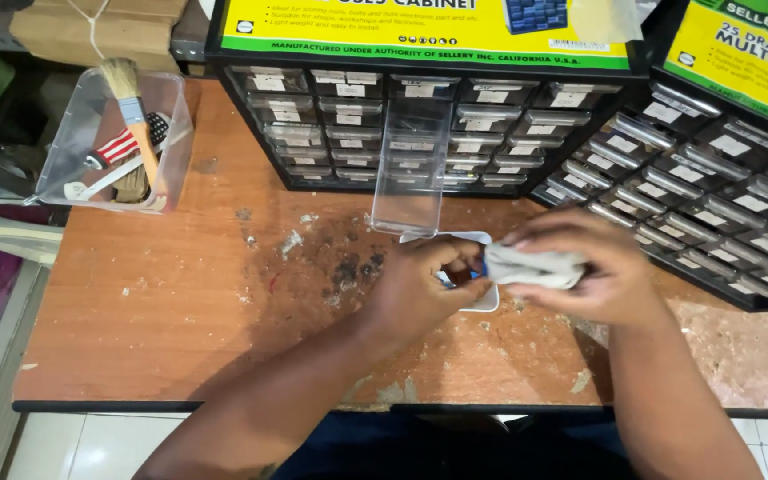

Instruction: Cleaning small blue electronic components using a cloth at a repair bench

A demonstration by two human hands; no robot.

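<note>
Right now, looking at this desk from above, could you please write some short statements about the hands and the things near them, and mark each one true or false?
1. The right hand grips a crumpled whitish cloth. True.
2. The clear drawer is pushed fully into the drawer cabinet. False: it sticks out over the wooden desk.
3. The left hand rests over a small white tray. True.
4. The paintbrush lies flat on the desk. False: it stands in a clear plastic bin at the left.
5. Both hands are far apart. False: they meet at the cloth.
</note>
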